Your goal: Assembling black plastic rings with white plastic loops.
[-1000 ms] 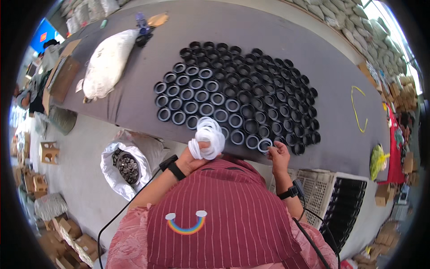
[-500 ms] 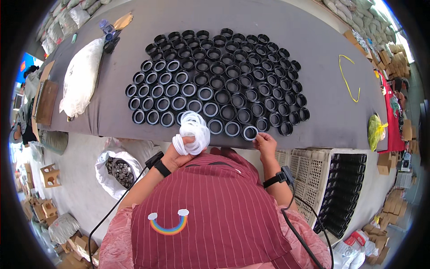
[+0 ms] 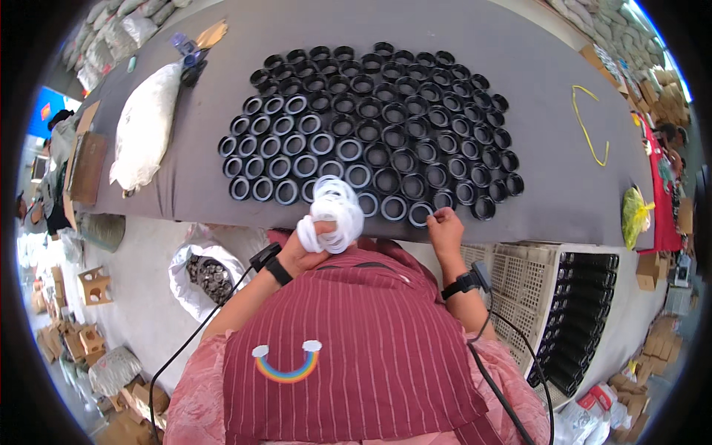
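Observation:
A bunch of white translucent rings (image 3: 339, 211) is held in my left hand (image 3: 302, 254), over the near edge of the black round caps. My right hand (image 3: 448, 233) is at the table's near edge, thumb and fingertips closed together against the right rim of the nearest black cap (image 3: 420, 215). A pale ring shows inside that cap; anything pinched in the fingertips is too small to make out. Rows of black caps (image 3: 403, 160) cover the middle of the table. Those at the left and along the near side have pale rings in them; the others look plain black.
A full white sack (image 3: 147, 126) lies on the grey table (image 3: 519, 44) at left, a yellow strap (image 3: 591, 126) at right. Below the edge, an open sack (image 3: 204, 280) of dark pieces stands at left. Crates (image 3: 512, 285) with black parts stand at right. Cables run from both wrists.
The whole view has shifted slightly. My left hand, with the white rings, has moved a little right over the caps. My right hand stays at the same cap.

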Demonstrator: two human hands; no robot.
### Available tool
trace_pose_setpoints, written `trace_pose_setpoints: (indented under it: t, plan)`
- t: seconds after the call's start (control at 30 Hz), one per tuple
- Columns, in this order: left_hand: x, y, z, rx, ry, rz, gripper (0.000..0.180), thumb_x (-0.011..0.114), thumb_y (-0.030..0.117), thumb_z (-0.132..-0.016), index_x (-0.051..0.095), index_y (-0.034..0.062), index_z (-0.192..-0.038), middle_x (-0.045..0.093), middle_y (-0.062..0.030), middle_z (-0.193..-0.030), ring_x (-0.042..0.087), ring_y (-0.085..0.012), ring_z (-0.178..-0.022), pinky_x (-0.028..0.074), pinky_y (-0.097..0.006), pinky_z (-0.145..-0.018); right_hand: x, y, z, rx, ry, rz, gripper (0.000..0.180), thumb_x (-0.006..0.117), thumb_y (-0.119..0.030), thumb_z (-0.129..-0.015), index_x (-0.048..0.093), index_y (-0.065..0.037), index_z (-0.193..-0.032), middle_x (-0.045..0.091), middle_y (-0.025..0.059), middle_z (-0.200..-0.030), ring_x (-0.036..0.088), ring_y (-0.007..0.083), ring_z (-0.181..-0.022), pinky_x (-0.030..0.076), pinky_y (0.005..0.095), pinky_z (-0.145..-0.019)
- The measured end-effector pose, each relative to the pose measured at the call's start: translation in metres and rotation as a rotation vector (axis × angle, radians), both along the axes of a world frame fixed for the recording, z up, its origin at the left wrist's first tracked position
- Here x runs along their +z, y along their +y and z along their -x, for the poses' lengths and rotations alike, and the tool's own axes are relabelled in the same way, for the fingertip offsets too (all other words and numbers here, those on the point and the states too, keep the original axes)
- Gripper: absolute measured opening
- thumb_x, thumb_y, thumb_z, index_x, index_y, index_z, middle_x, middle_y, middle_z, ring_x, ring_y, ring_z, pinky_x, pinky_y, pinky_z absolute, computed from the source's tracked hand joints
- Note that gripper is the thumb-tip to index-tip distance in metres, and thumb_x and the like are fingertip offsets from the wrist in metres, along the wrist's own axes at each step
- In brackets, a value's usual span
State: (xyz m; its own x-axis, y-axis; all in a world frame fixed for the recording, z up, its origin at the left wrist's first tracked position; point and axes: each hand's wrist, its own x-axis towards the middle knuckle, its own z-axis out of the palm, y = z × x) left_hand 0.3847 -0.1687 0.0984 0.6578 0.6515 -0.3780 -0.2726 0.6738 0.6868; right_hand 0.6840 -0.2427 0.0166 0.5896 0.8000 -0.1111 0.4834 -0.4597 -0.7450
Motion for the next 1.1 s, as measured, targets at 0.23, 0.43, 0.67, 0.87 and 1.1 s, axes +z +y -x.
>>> trace_pose_setpoints:
  t: [0.23, 0.43, 0.67, 0.87, 1.1]
  plan:
    - [-0.005, 0.000, -0.016, 0.126, -0.219, 0.317, 0.049, 0.061, 0.002, -0.075, 0.044, 0.0045, -0.121, 0.055, -0.0131, -0.113, 0.057, -0.0286, -0.100, 0.048, -0.044, -0.087, 0.081, 0.015, 0.050, 0.171, 0.343, -0.189, 0.012, 0.065, -0.009, -0.074, 0.059, -0.002, -0.082, 0.062, 0.0099, -0.068, 0.060, 0.0164, -0.059, 0.047, 0.0267, -0.058]
    - [0.002, 0.001, -0.024, 0.040, -0.241, 0.267, 0.050, 0.060, 0.000, -0.074, 0.044, 0.0045, -0.120, 0.055, -0.0128, -0.111, 0.057, -0.0277, -0.100, 0.048, -0.044, -0.087, 0.129, 0.032, 0.091, 0.543, 0.340, -0.309, 0.014, 0.066, -0.010, -0.074, 0.061, -0.002, -0.084, 0.059, 0.0076, -0.073, 0.057, 0.0140, -0.060, 0.045, 0.0257, -0.055]
    - [0.010, 0.000, -0.031, 0.103, -0.147, 0.191, 0.053, 0.064, 0.000, -0.069, 0.044, 0.0073, -0.118, 0.055, -0.0099, -0.107, 0.058, -0.0260, -0.096, 0.053, -0.042, -0.079, 0.118, 0.041, 0.107, 0.515, 0.263, -0.340, 0.015, 0.067, -0.012, -0.074, 0.061, -0.001, -0.082, 0.059, 0.0058, -0.072, 0.054, 0.0119, -0.056, 0.043, 0.0254, -0.051]
    - [0.005, 0.002, -0.030, -0.002, -0.223, 0.203, 0.059, 0.068, 0.004, -0.069, 0.041, 0.0072, -0.122, 0.054, -0.0091, -0.110, 0.057, -0.0237, -0.099, 0.048, -0.038, -0.088, 0.117, 0.040, 0.094, 0.204, 0.980, -0.068, 0.013, 0.065, -0.015, -0.079, 0.061, -0.003, -0.083, 0.059, 0.0020, -0.069, 0.053, 0.0088, -0.053, 0.042, 0.0213, -0.047]
    - [0.010, 0.001, -0.040, -0.080, -0.234, 0.202, 0.059, 0.068, 0.008, -0.071, 0.040, 0.0075, -0.123, 0.053, -0.0101, -0.112, 0.057, -0.0259, -0.099, 0.052, -0.040, -0.079, 0.115, 0.032, 0.078, -0.004, 1.289, -0.160, 0.007, 0.062, -0.011, -0.082, 0.060, -0.004, -0.082, 0.059, 0.0021, -0.067, 0.053, 0.0089, -0.052, 0.042, 0.0201, -0.046]
